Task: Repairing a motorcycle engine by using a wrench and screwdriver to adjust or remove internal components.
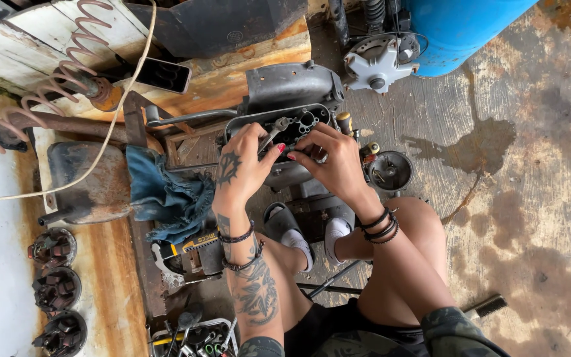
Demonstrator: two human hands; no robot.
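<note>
so both hands are up on a grey metal engine housing point(290, 86) that sits on the concrete floor point(530, 218) right in front of the person's knees. the left hand point(242, 165) is curled around a small wrench point(273, 131), fingers closed on its handle, and the wrench's head sits down in the open dark-rimmed face of the housing. the right hand point(334, 158) is half closed, fingertips pinched in toward the same open face, just beside the wrench head. can't tell if it's gripping a small part or just pressing on the rim, the fingers hide it. the two hands are nearly touching at the fingertips.

around it: a blue rag point(166, 195) lies bunched just left of the left wrist, partly over a rusty metal pan point(90, 182). a phone point(163, 75) lies on the worn wooden board point(80, 30) up top, with a coiled pink hose point(67, 66) running across it. three round dark parts point(57, 291) sit in a column down the left edge. a blue tank point(460, 26) is at the top right, with a pale grey star-shaped part point(378, 63) beside it. a small round carb-looking piece point(390, 170) sits just right of the right hand, and a brush point(487, 307) lies by the right knee.
</note>
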